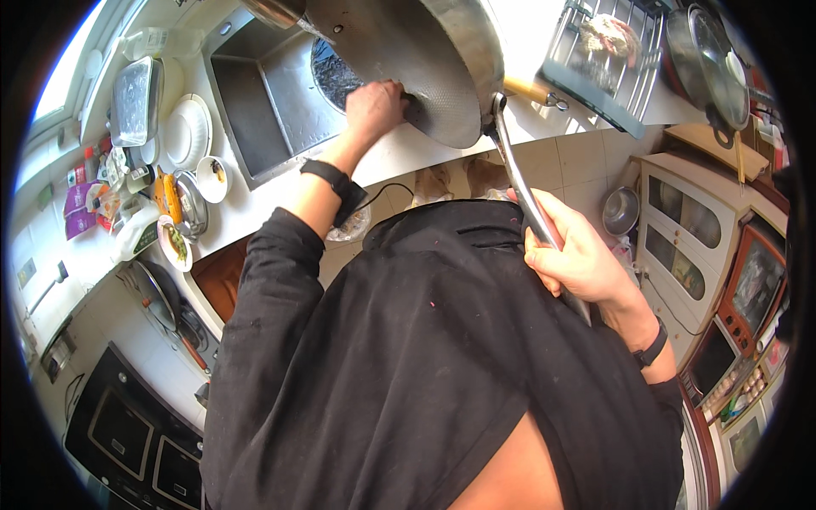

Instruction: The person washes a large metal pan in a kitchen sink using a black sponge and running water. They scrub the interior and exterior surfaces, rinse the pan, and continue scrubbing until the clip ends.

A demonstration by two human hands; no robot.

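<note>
A large steel wok (440, 76) with a finely textured surface is tilted over the counter beside the sink (280, 108). Its long metal handle (524, 172) slopes down towards my body, and my right hand (570, 248) is wrapped around it. Against the wok's textured face, my left hand (376, 105) is curled with the knuckles up. A small dark thing (414, 107) shows at its fingertips; the fingers hide most of it. Partly behind the wok, a round vessel with a crinkled black lining (333, 73) sits in the sink.
Left of the sink are stacked white plates (188, 131), a bowl (213, 180), a glass container (136, 102) and bottles. At right stand a wire rack (593, 70) with a cloth (611, 37) and a lidded pan (707, 70). A white cabinet (682, 236) borders the right side.
</note>
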